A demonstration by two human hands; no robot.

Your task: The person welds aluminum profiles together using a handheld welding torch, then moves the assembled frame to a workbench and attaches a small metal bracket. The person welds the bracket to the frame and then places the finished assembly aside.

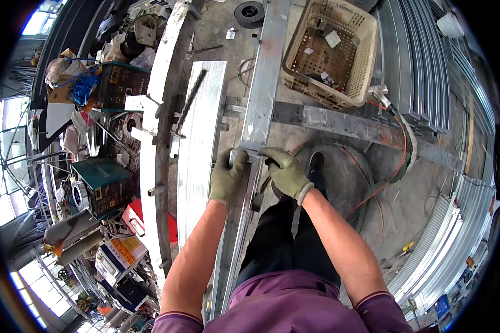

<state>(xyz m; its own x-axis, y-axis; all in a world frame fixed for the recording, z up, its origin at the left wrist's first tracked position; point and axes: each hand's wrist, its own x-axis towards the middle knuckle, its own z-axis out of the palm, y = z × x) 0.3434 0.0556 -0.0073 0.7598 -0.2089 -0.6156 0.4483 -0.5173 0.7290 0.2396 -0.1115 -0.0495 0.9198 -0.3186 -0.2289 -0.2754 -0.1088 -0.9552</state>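
Both my hands wear green work gloves and meet at a short grey metal piece (251,148) lying across a steel beam (264,89). My left hand (228,176) is closed at the piece's left end, thumb and fingers bent around it. My right hand (287,172) grips the right end with curled fingers; the undersides of its fingertips are hidden. Below the piece, a narrow metal channel (243,222) runs toward my body. Just left of my left hand lies a wide silver metal profile (201,133), with a dark twisted rod (192,97) near its far end.
A beige plastic crate (366,61) holding scraps stands at the far right. Hoses (404,139) trail over the floor beside a crossbeam (344,123). Long metal profiles (414,66) are stacked at right. Green machine boxes (103,186) and clutter line the left, behind a white-topped beam (155,111).
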